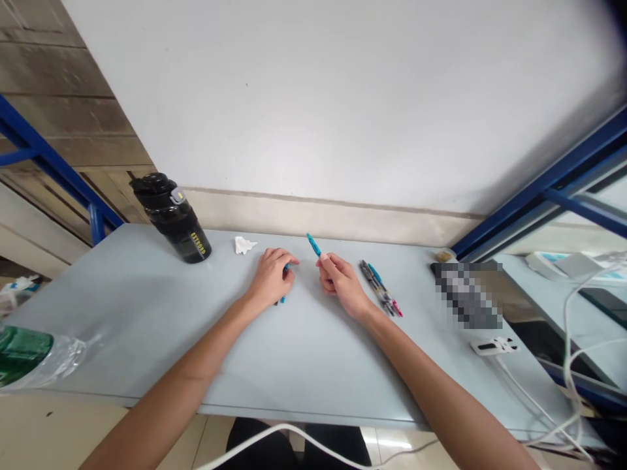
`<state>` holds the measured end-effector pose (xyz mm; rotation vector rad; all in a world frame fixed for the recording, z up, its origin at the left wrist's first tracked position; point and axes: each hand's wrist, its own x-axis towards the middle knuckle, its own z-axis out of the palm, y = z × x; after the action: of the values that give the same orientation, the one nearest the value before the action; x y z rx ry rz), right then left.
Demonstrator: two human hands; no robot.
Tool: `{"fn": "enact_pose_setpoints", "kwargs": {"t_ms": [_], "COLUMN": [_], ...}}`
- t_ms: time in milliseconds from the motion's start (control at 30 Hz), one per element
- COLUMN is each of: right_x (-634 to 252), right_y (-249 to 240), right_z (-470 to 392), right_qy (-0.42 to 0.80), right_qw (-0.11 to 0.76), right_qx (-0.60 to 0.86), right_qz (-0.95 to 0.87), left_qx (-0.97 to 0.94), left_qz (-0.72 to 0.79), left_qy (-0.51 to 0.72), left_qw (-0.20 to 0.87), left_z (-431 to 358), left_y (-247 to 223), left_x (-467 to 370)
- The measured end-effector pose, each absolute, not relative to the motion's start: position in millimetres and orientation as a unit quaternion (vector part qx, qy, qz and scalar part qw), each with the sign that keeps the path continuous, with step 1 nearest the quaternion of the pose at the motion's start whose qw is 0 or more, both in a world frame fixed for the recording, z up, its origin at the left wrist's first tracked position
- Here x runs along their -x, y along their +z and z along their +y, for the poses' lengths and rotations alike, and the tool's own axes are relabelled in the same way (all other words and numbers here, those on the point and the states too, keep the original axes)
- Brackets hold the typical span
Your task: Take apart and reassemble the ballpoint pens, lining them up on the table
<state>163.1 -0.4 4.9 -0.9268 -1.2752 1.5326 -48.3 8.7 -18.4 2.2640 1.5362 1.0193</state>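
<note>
Between the thumb and fingers of my right hand is a teal pen, its tip raised and pointing away from me. My left hand is curled over the desk, closed around another teal pen that shows above and below the fingers. A dark pen end also peeks out beneath that palm; the rest is hidden. Just right of my right hand lies a loose row of several pens, with black, teal and pink-red parts.
A black bottle stands at the back left, beside a crumpled white tissue. A clear bottle with green is at the left edge. On the right are a blurred dark object, a white power strip and cables.
</note>
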Motion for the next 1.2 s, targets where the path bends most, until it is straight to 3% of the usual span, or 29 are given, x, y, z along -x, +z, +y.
{"fn": "enact_pose_setpoints", "kwargs": {"t_ms": [133,367,500,667,933,1067,1200], "right_x": [-161,-164,-165,-164,-158,-162,-163], "right_y": [9,15,17,17,12,7,7], "right_z": [-6,-13,-15,-16,-17,-11,-9], "right_qy": [0.635,0.740,0.775,0.751,0.545,0.531,0.534], "right_qw": [0.432,0.320,0.306,0.316,0.362,0.371,0.360], "right_qx": [0.365,0.313,0.285,0.290,0.366,0.375,0.383], "right_qz": [-0.526,-0.503,-0.475,-0.502,-0.662,-0.664,-0.662], "left_qx": [-0.735,-0.569,-0.482,-0.477,-0.432,-0.451,-0.444], "left_qz": [0.508,0.412,0.348,0.338,0.425,0.348,0.381], "left_qy": [0.412,0.528,0.556,0.576,0.621,0.611,0.611], "left_qw": [0.179,0.478,0.581,0.572,0.497,0.550,0.532], "left_z": [4,-10,-10,-8,-6,-6,-4], "left_y": [-11,11,18,15,11,14,12], "left_x": [43,34,33,33,31,29,31]}}
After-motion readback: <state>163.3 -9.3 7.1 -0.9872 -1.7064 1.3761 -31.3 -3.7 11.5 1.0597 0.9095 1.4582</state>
